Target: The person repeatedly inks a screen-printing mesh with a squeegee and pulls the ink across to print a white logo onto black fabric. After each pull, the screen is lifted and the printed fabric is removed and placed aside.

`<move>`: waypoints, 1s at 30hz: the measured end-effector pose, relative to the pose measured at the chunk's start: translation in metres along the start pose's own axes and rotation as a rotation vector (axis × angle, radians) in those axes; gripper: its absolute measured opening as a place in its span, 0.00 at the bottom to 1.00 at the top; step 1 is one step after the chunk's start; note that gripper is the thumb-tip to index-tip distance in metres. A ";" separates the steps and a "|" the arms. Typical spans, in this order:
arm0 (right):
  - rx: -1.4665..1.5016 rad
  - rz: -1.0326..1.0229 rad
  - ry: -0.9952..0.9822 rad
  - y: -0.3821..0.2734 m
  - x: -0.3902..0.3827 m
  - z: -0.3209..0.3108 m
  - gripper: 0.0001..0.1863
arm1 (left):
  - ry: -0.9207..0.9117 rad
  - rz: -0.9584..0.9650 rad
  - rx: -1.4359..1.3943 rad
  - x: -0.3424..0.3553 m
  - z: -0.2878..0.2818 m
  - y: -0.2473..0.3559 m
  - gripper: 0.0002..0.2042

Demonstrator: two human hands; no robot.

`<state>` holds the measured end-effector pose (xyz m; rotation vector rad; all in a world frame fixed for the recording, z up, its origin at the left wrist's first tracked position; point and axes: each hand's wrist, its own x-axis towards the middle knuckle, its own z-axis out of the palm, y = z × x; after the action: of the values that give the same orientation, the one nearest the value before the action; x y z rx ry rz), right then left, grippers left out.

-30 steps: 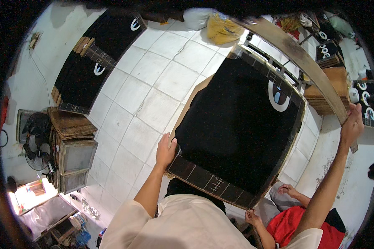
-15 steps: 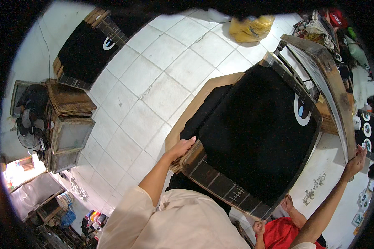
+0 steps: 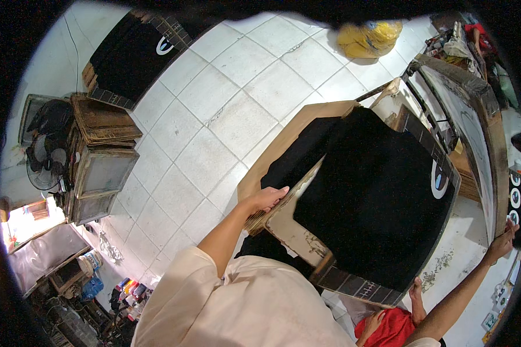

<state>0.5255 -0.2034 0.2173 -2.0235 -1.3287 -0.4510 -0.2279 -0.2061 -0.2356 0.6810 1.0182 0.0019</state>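
Observation:
My left hand [image 3: 268, 198] grips the near-left edge of a stack of flat boards [image 3: 292, 231], where a pale board surface shows. A board carrying black cloth [image 3: 364, 208], with a white-and-blue eye print [image 3: 438, 184] and dark taped strips, lies shifted rightward over the stack. Black cloth on a brown board [image 3: 298, 150] shows underneath at the left. My right hand [image 3: 505, 239] holds the lower end of a raised wooden screen frame [image 3: 492, 150] at the right. A co-worker's hand [image 3: 416, 289] is at the black board's lower right edge.
A co-worker in red [image 3: 388, 327] is low at the right. Leaning frames [image 3: 98, 182], a fan [image 3: 46, 168] and another row of black printed pieces [image 3: 124, 63] line the left. A yellow bag [image 3: 367, 40] lies on the tiled floor [image 3: 226, 92]. Cluttered shelving [image 3: 75, 295] stands lower left.
The screen frame has swung up and outward in my right hand. The black-covered board has slid rightward, uncovering pale board and cloth beneath. My left hand has moved right, and the view has turned.

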 end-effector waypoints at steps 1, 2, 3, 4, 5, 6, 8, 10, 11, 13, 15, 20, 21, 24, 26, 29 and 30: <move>0.013 0.023 0.004 0.002 0.003 0.001 0.38 | -0.040 -0.014 -0.003 0.000 -0.001 0.003 0.33; 0.026 0.044 0.011 0.003 0.006 0.000 0.38 | -0.054 0.042 -0.057 -0.002 -0.001 0.004 0.28; 0.040 0.065 0.016 0.004 0.008 0.001 0.38 | 0.001 0.029 0.006 -0.001 -0.003 0.006 0.26; 0.050 0.074 0.012 0.004 0.009 0.001 0.39 | -0.006 0.037 0.046 0.000 -0.004 0.006 0.25; 0.057 0.084 0.005 0.004 0.010 0.002 0.39 | -0.015 0.041 0.084 0.002 -0.005 0.005 0.23; 0.064 0.095 -0.001 0.003 0.011 0.003 0.40 | 0.036 0.130 0.158 0.005 -0.008 0.004 0.24; 0.155 0.108 -0.053 0.002 0.011 0.007 0.38 | 0.120 0.274 0.313 0.010 -0.014 0.001 0.25; 0.178 0.134 -0.077 -0.001 0.013 0.010 0.37 | 0.150 0.334 0.243 0.014 -0.023 0.001 0.24; 0.157 0.154 -0.076 -0.001 0.015 0.012 0.37 | 0.150 0.290 0.199 0.014 -0.026 0.002 0.24; 0.054 -0.012 -0.110 -0.003 0.018 0.014 0.36 | 0.135 0.280 0.135 0.012 -0.034 0.009 0.21; 0.069 -0.040 -0.064 -0.006 0.023 0.015 0.36 | 0.155 0.275 0.235 0.007 -0.040 0.019 0.21; 0.184 0.030 -0.079 -0.012 0.031 0.010 0.37 | 0.123 0.251 0.109 -0.002 -0.047 0.032 0.21; 0.061 -0.031 -0.078 -0.013 0.029 0.009 0.36 | 0.156 0.230 0.150 0.001 -0.049 0.030 0.21; -0.046 -0.090 -0.065 -0.017 0.028 0.005 0.35 | 0.294 0.236 0.078 0.017 -0.062 0.008 0.22; -0.033 -0.067 -0.045 -0.020 0.027 0.005 0.35 | 0.513 0.368 -0.210 0.034 -0.066 -0.022 0.23; -0.025 -0.020 -0.022 -0.027 0.028 0.007 0.34 | 1.164 0.150 0.441 0.047 -0.060 -0.084 0.32; -0.027 -0.020 -0.021 -0.030 0.028 0.008 0.34 | 1.121 0.122 0.483 0.043 -0.054 -0.110 0.38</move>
<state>0.5093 -0.1709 0.2390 -2.0439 -1.3630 -0.4600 -0.2803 -0.2520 -0.3445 1.2295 2.0856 0.2785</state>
